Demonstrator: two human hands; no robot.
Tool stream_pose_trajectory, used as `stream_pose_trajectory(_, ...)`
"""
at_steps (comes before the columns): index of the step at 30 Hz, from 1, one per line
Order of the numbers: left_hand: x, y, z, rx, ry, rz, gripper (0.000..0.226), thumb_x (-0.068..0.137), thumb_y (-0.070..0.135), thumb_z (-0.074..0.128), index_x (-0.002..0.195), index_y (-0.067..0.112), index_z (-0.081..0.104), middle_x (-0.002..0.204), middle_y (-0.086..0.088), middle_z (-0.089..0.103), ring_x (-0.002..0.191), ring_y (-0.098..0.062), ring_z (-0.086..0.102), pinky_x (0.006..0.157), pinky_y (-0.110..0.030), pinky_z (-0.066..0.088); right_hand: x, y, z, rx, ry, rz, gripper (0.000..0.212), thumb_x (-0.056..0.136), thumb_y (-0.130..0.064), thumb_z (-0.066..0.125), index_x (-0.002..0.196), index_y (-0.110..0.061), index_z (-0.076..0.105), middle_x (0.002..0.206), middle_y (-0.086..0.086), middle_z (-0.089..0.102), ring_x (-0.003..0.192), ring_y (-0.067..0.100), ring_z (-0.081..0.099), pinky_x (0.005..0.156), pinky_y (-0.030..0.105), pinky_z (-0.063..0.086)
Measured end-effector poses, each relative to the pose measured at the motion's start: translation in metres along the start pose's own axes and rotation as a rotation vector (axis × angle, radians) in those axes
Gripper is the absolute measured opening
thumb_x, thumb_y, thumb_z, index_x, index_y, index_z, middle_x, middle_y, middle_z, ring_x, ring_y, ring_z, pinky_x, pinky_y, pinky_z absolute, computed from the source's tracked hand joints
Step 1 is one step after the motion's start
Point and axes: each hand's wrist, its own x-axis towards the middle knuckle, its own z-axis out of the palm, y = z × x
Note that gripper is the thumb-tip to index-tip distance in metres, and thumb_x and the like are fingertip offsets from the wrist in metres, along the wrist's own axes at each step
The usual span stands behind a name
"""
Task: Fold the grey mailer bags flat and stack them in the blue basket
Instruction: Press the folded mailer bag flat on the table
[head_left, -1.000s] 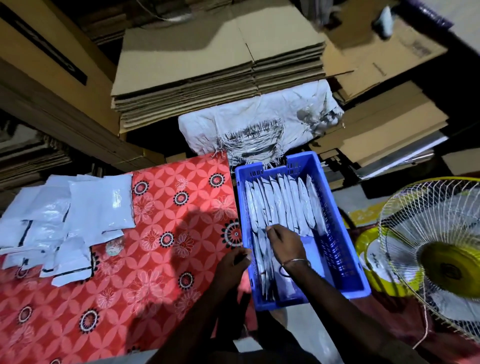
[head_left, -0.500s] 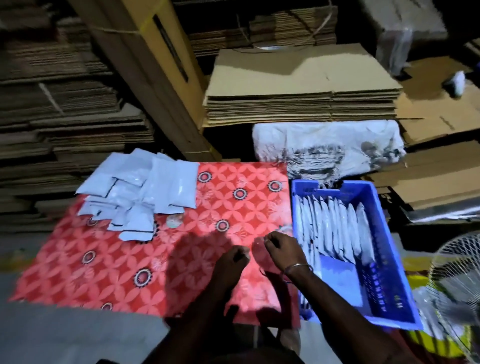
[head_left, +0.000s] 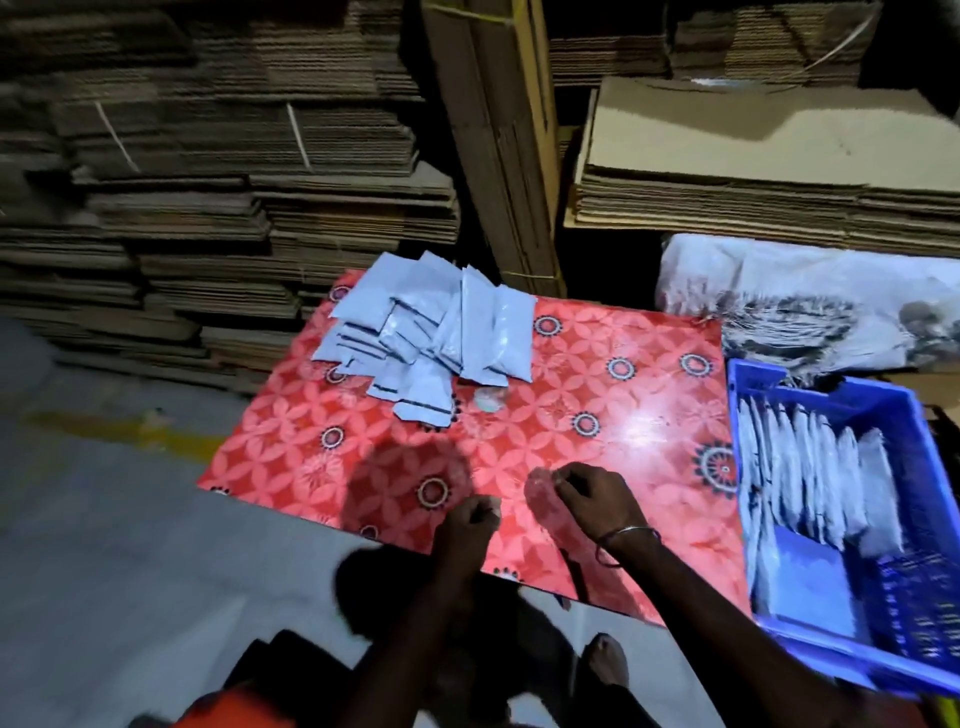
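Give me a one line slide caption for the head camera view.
Both hands, left and right, over the red mat, between unfolded mailer bags and the blue basket.

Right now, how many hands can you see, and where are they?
2. The left hand sits curled over the near edge of the red patterned mat. The right hand, beside it, also over the mat, wears a bangle. Neither visibly holds anything.

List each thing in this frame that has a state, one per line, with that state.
Loose bags: unfolded, heaped on the red mat's far end.
Basket: partly filled, right of the mat.
Folded bags: on edge, in a row inside the basket.
Left hand: fingers curled, apparently empty.
Right hand: fingers curled over the mat; any hold unclear.
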Motion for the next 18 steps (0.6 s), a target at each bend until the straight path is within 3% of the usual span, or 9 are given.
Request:
stream_pose_trajectory(3, 0.009, 0.001, -0.009, -0.049, 0.034, -0.003, 0.032, 0.059, 0.06, 0.06, 0.077, 0.037, 0.072, 0.08, 0.012, 0.072, 0.082, -0.013, 0.063, 0.081, -0.034, 0.049, 0.007, -0.008, 0.004, 0.018, -0.005, -0.02, 0.04, 0.083, -0.057, 0.046, 0.091, -0.025, 0.069, 0.081, -0.001, 0.074, 0.082, 0.023, 0.07, 0.072, 0.043, 0.055)
stream_pose_trajectory(6, 0.023, 0.009, -0.005, -0.1, 0.027, -0.026, 0.028, 0.062, 0.053, 0.063, 0.079, 0.033, 0.073, 0.076, 0.013, 0.069, 0.077, -0.013, 0.06, 0.077, -0.037, 0.048, 0.017, -0.012, -0.001, 0.005, -0.017, -0.039, 0.025, 0.091, -0.042, 0.057, 0.091, -0.021, 0.071, 0.083, 0.002, 0.074, 0.081, 0.023, 0.069, 0.074, 0.043, 0.054)
stream_pose_trajectory(11, 0.042, 0.036, 0.012, -0.099, -0.015, -0.055, 0.03, 0.072, 0.043, 0.065, 0.096, 0.029, 0.076, 0.096, 0.008, 0.075, 0.094, -0.017, 0.069, 0.088, -0.04, 0.055, 0.045, -0.004, -0.012, 0.007, -0.002, -0.03, 0.025, 0.093, -0.038, 0.058, 0.089, -0.017, 0.071, 0.081, 0.004, 0.072, 0.079, 0.025, 0.066, 0.075, 0.044, 0.054)
stream_pose_trajectory(16, 0.062, 0.06, 0.024, -0.079, -0.013, -0.04, 0.02, 0.075, 0.042, 0.064, 0.091, 0.037, 0.075, 0.093, 0.012, 0.075, 0.089, -0.015, 0.067, 0.083, -0.039, 0.054, 0.077, 0.003, -0.019, -0.001, -0.023, -0.043, 0.025, 0.093, -0.036, 0.056, 0.088, -0.016, 0.07, 0.082, 0.006, 0.072, 0.079, 0.025, 0.066, 0.075, 0.045, 0.054)
stream_pose_trajectory(18, 0.07, 0.066, 0.028, -0.08, -0.028, -0.043, 0.022, 0.076, 0.042, 0.064, 0.093, 0.034, 0.074, 0.099, 0.009, 0.075, 0.096, -0.016, 0.069, 0.089, -0.043, 0.055, 0.088, 0.005, -0.021, -0.004, -0.036, -0.048, 0.02, 0.095, -0.031, 0.059, 0.088, -0.016, 0.071, 0.084, 0.006, 0.072, 0.08, 0.025, 0.066, 0.075, 0.044, 0.054)
